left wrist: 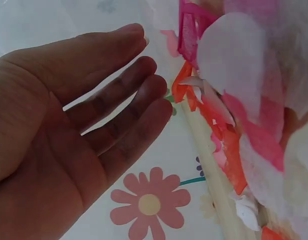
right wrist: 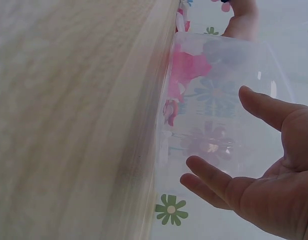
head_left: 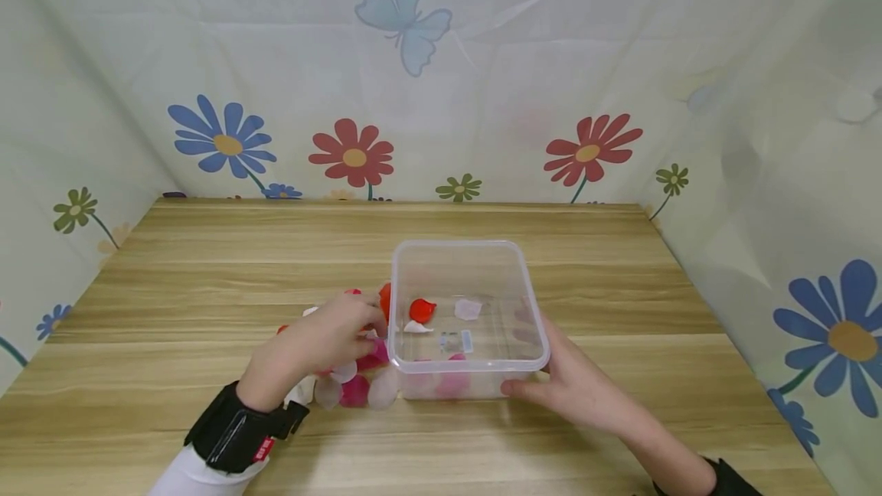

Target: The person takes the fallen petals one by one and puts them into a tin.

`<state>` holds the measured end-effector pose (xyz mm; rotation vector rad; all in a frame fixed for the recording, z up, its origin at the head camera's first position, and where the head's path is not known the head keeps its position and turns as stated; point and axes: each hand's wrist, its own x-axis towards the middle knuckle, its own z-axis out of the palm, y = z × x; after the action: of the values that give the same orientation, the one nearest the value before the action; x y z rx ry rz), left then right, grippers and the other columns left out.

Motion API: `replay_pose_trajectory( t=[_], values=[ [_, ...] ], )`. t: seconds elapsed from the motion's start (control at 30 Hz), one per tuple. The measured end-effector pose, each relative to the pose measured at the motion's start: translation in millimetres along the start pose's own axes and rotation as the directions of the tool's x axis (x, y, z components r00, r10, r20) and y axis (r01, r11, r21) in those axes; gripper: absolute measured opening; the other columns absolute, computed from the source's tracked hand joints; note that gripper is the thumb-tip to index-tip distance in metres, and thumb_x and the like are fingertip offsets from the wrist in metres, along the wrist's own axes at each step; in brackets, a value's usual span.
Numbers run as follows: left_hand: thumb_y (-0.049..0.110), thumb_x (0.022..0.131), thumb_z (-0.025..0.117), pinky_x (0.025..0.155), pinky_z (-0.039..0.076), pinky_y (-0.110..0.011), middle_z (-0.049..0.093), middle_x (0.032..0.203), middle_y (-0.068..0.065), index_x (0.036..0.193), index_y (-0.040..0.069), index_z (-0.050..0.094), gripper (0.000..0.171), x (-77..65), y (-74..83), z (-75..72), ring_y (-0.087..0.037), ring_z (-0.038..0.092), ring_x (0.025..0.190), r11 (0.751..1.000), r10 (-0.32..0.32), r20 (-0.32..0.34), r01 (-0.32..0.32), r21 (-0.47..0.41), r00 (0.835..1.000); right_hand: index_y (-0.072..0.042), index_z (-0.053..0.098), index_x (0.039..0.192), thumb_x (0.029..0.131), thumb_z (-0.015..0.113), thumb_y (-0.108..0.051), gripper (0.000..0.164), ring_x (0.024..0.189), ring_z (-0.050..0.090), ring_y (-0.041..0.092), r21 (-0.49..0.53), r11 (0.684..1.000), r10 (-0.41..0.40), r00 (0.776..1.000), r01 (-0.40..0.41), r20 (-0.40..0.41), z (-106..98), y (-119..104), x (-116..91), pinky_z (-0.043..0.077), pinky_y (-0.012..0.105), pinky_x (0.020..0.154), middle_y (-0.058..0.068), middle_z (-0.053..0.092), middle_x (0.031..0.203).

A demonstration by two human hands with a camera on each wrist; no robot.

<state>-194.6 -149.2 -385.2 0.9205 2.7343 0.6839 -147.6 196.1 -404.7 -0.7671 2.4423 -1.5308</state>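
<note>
A clear square plastic box stands open-topped on the table, with a red petal, some white petals and pink ones inside. Left of it lies a loose heap of red, pink and white artificial petals. My left hand is over this heap, close to the box's left wall. Its fingers look loosely bent, with nothing between them, in the left wrist view, and petals lie beyond the fingertips. My right hand rests against the box's right side, thumb at the front corner, fingers spread.
The wood-grain table is bordered by pale cloth walls printed with flowers and a butterfly. Black bands wrap the wrists. The heap lies right up against the box's left side.
</note>
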Motion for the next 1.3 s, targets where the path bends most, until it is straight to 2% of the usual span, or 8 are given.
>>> replay_pose_trajectory(
  t=[0.2,0.63,0.93,1.03,1.23,1.3],
  values=[
    [0.0,0.082,0.084,0.073,0.054,-0.029,0.066,0.092,0.0,0.096,0.007,0.078,0.017,2.6,-4.9,6.5,-0.016,0.056,0.081,0.999,0.038,0.047,-0.037,-0.016,0.998,-0.021,0.015,0.165,0.08,0.087,-0.004,0.113,0.134,0.047,0.044,-0.006,1.0,0.002,1.0,-0.002,0.0,-0.2,0.7,-0.2,0.051,0.05,0.099,0.019,0.039,0.154],
    [-0.007,0.078,0.083,0.071,0.051,-0.03,0.063,0.081,0.005,0.1,0.009,0.079,0.027,5.4,-11.6,16.8,-0.015,0.053,0.076,0.999,0.036,0.07,-0.038,0.024,0.997,-0.014,0.014,0.164,0.08,0.087,-0.002,0.112,0.134,0.045,0.047,-0.005,1.0,-0.007,1.0,0.007,0.0,0.0,1.9,-0.5,0.05,0.052,0.099,0.021,0.038,0.153],
    [0.003,0.087,0.081,0.068,0.053,-0.027,0.065,0.077,0.009,0.095,0.012,0.079,0.013,5.7,-10.9,16.3,-0.012,0.056,0.07,0.999,-0.003,0.044,0.005,-0.034,0.999,-0.016,0.014,0.165,0.08,0.087,-0.003,0.113,0.135,0.044,0.047,-0.004,1.0,0.003,1.0,-0.003,0.0,0.2,1.2,-0.3,0.05,0.052,0.099,0.021,0.037,0.154],
    [0.002,0.087,0.079,0.065,0.052,-0.027,0.062,0.075,0.01,0.091,0.012,0.077,0.011,5.9,-10.7,15.2,-0.013,0.055,0.069,1.0,0.008,0.025,-0.007,-0.03,1.0,-0.016,0.013,0.165,0.08,0.087,-0.003,0.113,0.135,0.044,0.047,0.002,1.0,-0.002,1.0,0.002,0.002,0.1,1.3,-0.4,0.05,0.051,0.099,0.022,0.037,0.154],
    [-0.004,0.084,0.073,0.062,0.051,-0.027,0.059,0.076,0.009,0.085,0.01,0.075,0.015,4.9,-11.2,10.9,-0.013,0.053,0.069,0.999,0.048,-0.013,-0.049,-0.023,0.999,-0.024,0.015,0.165,0.081,0.086,-0.002,0.112,0.133,0.047,0.045,0.025,1.0,-0.01,1.0,0.01,0.011,0.1,1.7,-0.1,0.051,0.04,0.098,0.018,0.038,0.153],
    [-0.004,0.084,0.073,0.063,0.051,-0.027,0.059,0.076,0.009,0.084,0.011,0.074,0.015,4.3,-11.3,9.2,-0.014,0.053,0.07,0.999,0.048,-0.031,-0.048,-0.016,0.998,-0.023,0.015,0.165,0.081,0.086,-0.001,0.112,0.132,0.047,0.045,0.028,1.0,-0.013,1.0,0.013,0.011,0.0,1.9,-0.1,0.051,0.039,0.098,0.018,0.039,0.153]
  ],
)
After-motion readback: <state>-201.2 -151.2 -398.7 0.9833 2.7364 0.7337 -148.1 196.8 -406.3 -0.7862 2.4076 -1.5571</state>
